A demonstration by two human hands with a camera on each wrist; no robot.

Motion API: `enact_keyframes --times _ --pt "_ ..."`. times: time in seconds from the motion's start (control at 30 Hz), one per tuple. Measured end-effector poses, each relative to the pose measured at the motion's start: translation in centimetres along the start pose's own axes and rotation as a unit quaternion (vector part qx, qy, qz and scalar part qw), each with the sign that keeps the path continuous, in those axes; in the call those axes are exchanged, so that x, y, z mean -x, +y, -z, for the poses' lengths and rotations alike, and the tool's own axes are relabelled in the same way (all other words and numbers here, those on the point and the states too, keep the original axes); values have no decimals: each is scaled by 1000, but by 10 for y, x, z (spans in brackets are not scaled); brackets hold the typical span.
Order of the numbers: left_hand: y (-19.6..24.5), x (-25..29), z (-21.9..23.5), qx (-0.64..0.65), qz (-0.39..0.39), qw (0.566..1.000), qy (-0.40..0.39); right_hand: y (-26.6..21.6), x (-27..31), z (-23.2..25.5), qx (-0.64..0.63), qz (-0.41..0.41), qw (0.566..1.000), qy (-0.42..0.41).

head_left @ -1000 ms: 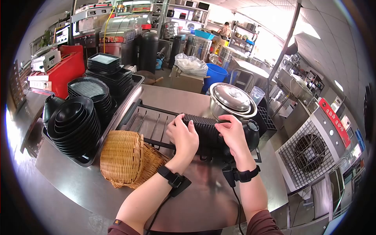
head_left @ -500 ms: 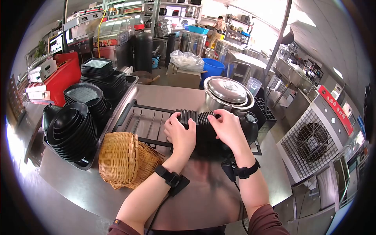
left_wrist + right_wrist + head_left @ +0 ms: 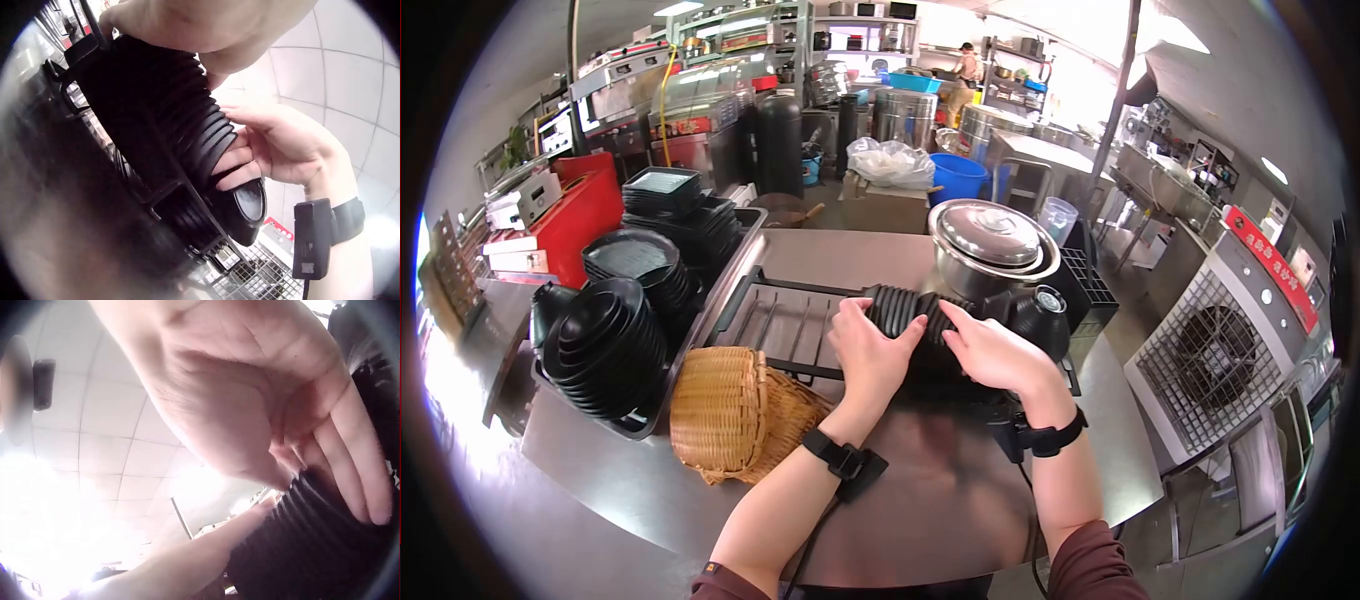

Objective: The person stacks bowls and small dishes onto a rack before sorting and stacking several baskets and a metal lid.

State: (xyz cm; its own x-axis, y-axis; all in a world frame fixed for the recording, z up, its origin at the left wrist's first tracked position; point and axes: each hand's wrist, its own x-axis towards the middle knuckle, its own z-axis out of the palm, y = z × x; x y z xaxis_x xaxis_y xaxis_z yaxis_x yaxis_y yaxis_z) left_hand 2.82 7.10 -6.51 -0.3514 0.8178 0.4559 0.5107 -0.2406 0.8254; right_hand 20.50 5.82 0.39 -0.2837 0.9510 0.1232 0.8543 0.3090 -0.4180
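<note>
A row of nested black bowls (image 3: 895,310) stands on edge in the black dish rack (image 3: 812,287). My left hand (image 3: 870,352) grips the row from its left side, thumb over the near rims. At the right of the row, my right hand (image 3: 1000,358) holds the bowls, with its thumb on top. In the left wrist view, fingers of my right hand (image 3: 281,140) reach in between the ribbed rims and a bowl at the end (image 3: 250,203). The right wrist view shows the rims (image 3: 306,506) under my palm. More black bowls (image 3: 1040,318) sit beyond my right hand.
A wicker basket (image 3: 720,415) lies on the steel table (image 3: 945,500). To the left is a tray (image 3: 733,262) with stacked black bowls (image 3: 605,345) and plates. A lidded steel pot (image 3: 990,238) stands behind the rack. A cooler fan (image 3: 1220,335) stands at the right.
My right hand has turned and lowered so its fingers lie farther into the row. A gap between the rims now shows near it. My left hand keeps its grip on the left side.
</note>
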Motion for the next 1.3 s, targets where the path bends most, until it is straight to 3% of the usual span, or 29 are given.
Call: enact_keyframes --times 0.17,0.3,0.43,0.5,0.57,0.63,0.93,1.1,1.17,1.27,1.3 --pt "0 10 5 -8 5 1000 -10 -20 9 28 -40 -23 984 -171" --pt "2 18 17 -30 12 999 -26 -14 14 35 -42 27 976 -213" --pt "-7 15 31 -15 -19 995 -93 -12 18 31 -20 10 977 -214" --pt "-11 13 36 10 -27 993 -110 -17 25 36 27 71 974 -214" --pt "-13 18 40 -5 -38 992 -120 -20 27 33 13 49 973 -223" --pt "-16 25 41 -10 -93 989 -113 -23 28 34 24 71 972 -221" --pt "-10 28 28 -42 -87 990 -101 -34 24 22 29 40 975 -216" --pt "-11 29 24 -38 -97 991 -86 -23 24 27 -11 87 961 -264" --pt "-12 30 24 -42 -102 990 -84 -24 24 27 -21 61 964 -257" --pt "-13 32 22 -45 -105 990 -78 -23 28 18 63 80 993 -56" --pt "-14 32 22 -45 -104 991 -78 -24 30 14 63 81 993 -57"
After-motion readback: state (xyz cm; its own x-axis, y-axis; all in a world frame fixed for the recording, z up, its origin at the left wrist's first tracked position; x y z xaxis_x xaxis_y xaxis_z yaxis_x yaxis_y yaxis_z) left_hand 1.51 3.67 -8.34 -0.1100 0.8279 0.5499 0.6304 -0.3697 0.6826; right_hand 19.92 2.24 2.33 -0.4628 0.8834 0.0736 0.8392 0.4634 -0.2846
